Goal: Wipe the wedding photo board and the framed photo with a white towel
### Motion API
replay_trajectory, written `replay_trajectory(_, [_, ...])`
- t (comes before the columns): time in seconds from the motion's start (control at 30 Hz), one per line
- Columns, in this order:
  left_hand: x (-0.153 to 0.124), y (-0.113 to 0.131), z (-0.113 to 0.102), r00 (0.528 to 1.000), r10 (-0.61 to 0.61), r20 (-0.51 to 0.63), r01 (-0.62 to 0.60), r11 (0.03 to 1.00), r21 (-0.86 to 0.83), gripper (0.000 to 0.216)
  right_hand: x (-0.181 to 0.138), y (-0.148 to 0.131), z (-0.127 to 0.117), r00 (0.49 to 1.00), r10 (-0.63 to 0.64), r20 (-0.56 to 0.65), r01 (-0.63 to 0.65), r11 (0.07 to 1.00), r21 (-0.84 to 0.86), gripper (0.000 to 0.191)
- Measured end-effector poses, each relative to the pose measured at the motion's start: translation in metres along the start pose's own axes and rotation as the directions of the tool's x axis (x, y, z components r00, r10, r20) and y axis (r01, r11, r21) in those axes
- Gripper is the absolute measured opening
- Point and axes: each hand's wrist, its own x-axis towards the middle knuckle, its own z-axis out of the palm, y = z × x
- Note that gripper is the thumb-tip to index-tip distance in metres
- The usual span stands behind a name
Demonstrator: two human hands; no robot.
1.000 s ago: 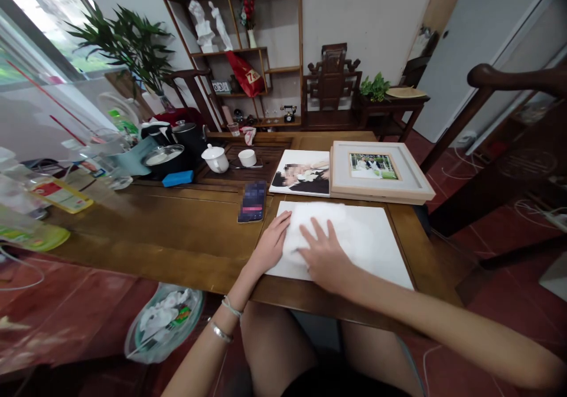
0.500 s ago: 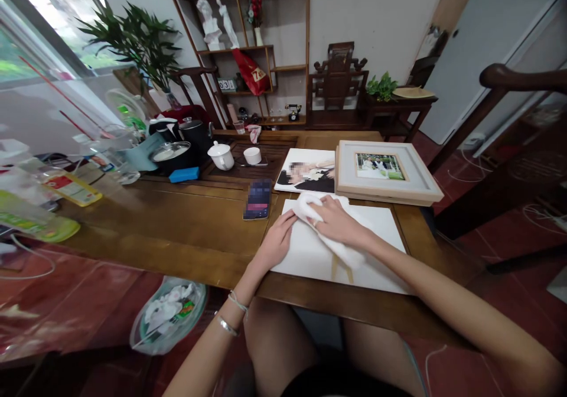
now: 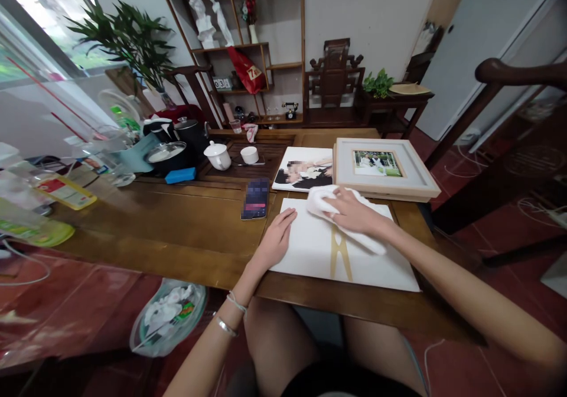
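Note:
A white board [image 3: 310, 249] with a gold stand strip [image 3: 339, 254] lies flat at the near edge of the wooden table [image 3: 177, 220]. My left hand [image 3: 274, 240] rests flat on the board's left edge, fingers together. My right hand [image 3: 352, 211] presses a white cloth [image 3: 325, 201] onto the board's far edge. Just beyond the cloth stand a framed photo [image 3: 383, 169] and an unframed photo print [image 3: 303, 175].
A phone [image 3: 256, 199] lies left of the board. Further back are a white teapot [image 3: 218, 156], a cup [image 3: 249, 155], a blue block [image 3: 179, 175] and black pots [image 3: 170, 155]. Bottles crowd the left. A bin [image 3: 166, 317] sits under the table. A dark chair arm [image 3: 518, 75] rises on the right.
My right hand has slid the cloth from the board's near left up to its far edge and then rightward, uncovering the gold stand strip. The left hand stayed on the left edge.

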Motion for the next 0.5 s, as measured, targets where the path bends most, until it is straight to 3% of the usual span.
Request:
replay_trajectory(0.13, [0.0,0.0,0.001,1.0,-0.008,0.003,0.008,1.0,-0.005,0.041,-0.058,0.04,0.011,0.991,0.104,-0.088,-0.104,0.995,0.009,0.031])
replay_trajectory(0.23, [0.0,-0.001,0.001,1.0,-0.001,0.0,0.001,1.0,0.001,0.041,-0.09,0.047,0.022,0.977,0.085,-0.195,-0.088,0.996,-0.005,0.026])
replay_trajectory(0.33, [0.001,0.0,0.002,1.0,-0.013,0.004,0.013,1.0,0.003,0.041,-0.115,0.022,0.026,0.982,-0.006,-0.188,0.001,1.0,-0.028,0.03])
replay_trajectory(0.5, [0.001,0.0,0.002,1.0,-0.009,0.01,0.009,1.0,0.008,0.042,-0.142,-0.03,0.01,0.998,-0.066,-0.01,0.065,0.997,-0.036,0.047])
